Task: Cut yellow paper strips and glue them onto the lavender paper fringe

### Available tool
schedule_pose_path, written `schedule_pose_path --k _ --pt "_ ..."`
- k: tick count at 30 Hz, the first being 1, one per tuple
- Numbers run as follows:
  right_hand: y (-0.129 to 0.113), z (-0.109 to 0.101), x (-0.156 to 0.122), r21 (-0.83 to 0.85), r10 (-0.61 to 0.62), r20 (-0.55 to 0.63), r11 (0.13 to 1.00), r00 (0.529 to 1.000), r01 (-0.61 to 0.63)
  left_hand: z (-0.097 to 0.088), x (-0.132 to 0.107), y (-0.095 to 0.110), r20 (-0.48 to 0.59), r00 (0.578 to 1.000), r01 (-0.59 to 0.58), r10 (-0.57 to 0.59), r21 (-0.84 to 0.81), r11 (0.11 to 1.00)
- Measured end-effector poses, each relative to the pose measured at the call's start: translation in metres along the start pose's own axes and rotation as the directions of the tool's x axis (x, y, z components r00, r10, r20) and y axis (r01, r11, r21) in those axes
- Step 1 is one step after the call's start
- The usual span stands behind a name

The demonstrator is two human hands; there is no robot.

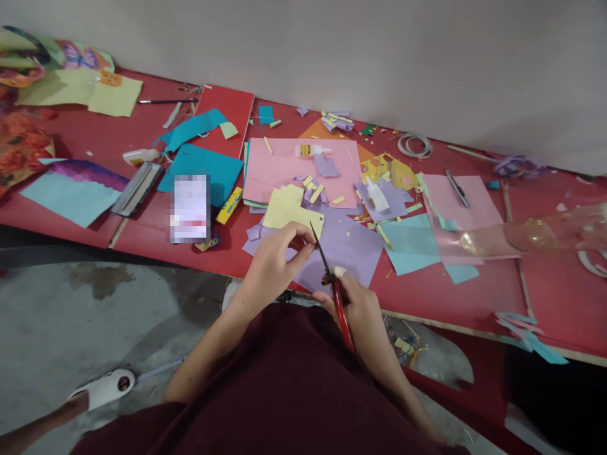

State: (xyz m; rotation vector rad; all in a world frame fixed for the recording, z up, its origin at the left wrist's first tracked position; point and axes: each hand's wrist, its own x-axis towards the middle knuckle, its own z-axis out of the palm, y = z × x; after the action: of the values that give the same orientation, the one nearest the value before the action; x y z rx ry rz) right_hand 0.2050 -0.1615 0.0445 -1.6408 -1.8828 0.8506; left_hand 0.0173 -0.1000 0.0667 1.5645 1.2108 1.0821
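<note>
My right hand [356, 309] grips red-handled scissors [332, 284] whose blades point up and to the left, toward my left hand. My left hand [277, 259] is closed in a pinch just at the blade tips; whatever it pinches is too small to make out. Both hands hover over the near edge of a low red table [545, 297], above a purple paper sheet [346, 249] and a yellow sheet [289, 208]. A pink sheet [289, 167] lies behind them with small cut scraps on it.
A glue bottle [310, 150] lies on the pink sheet, another small bottle [378, 194] to its right. Blue papers [208, 165], a yellow glue stick [229, 205], a metal ruler-like tool [137, 188] and a blurred box [190, 208] sit left. A shiny transparent object [535, 235] lies right. Grey floor below.
</note>
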Motion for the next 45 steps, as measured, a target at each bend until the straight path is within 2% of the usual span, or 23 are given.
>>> schedule_pose_path --k 1,3,6,7,9,17,22,27,34,37,42,45 --pt "0.001 -0.001 0.0 0.041 0.029 0.008 0.999 1.0 -0.029 -0.001 0.001 -0.001 -0.003 1.0 -0.003 0.003 -0.003 1.0" --pt "0.003 -0.003 0.0 0.26 0.079 0.073 0.961 0.994 -0.095 -0.002 0.001 -0.002 -0.011 1.0 0.013 -0.013 -0.027 1.0" --pt "0.001 -0.001 -0.002 0.652 0.074 0.142 0.743 0.987 -0.15 -0.001 0.001 -0.004 -0.006 0.998 0.066 -0.067 -0.105 0.992" --pt "0.0 0.001 -0.002 0.72 0.076 0.121 0.68 0.99 -0.14 0.0 0.001 -0.005 0.001 0.996 0.084 -0.085 -0.138 0.987" --pt "-0.005 0.004 -0.003 0.768 0.105 0.068 0.63 0.992 -0.119 0.002 0.001 -0.006 0.012 0.993 0.118 -0.118 -0.201 0.972" --pt "-0.011 0.017 0.0 0.74 0.203 0.036 0.652 0.978 -0.163 0.012 -0.001 -0.008 0.099 0.96 0.279 -0.263 -0.453 0.847" --pt "-0.013 0.024 0.008 0.663 0.232 -0.103 0.741 0.967 -0.108 0.021 -0.006 -0.005 0.129 0.948 0.317 -0.291 -0.479 0.819" --pt "-0.02 0.022 0.016 0.613 0.244 -0.223 0.788 0.944 -0.059 0.026 -0.009 -0.006 0.091 0.954 0.291 -0.285 -0.493 0.82" --pt "-0.016 0.019 0.02 0.548 0.222 -0.332 0.837 0.917 -0.004 0.028 -0.013 -0.008 0.113 0.967 0.254 -0.228 -0.439 0.862" --pt "-0.017 0.016 0.022 0.54 0.223 -0.341 0.842 0.913 -0.003 0.027 -0.013 -0.008 0.077 0.977 0.215 -0.201 -0.362 0.907" --pt "-0.019 0.014 0.023 0.571 0.241 -0.292 0.82 0.926 -0.034 0.027 -0.014 -0.007 0.02 0.99 0.137 -0.137 -0.28 0.95" --pt "-0.019 0.014 0.02 0.525 0.238 -0.35 0.851 0.906 -0.02 0.028 -0.016 -0.005 0.009 0.994 0.107 -0.109 -0.28 0.954"
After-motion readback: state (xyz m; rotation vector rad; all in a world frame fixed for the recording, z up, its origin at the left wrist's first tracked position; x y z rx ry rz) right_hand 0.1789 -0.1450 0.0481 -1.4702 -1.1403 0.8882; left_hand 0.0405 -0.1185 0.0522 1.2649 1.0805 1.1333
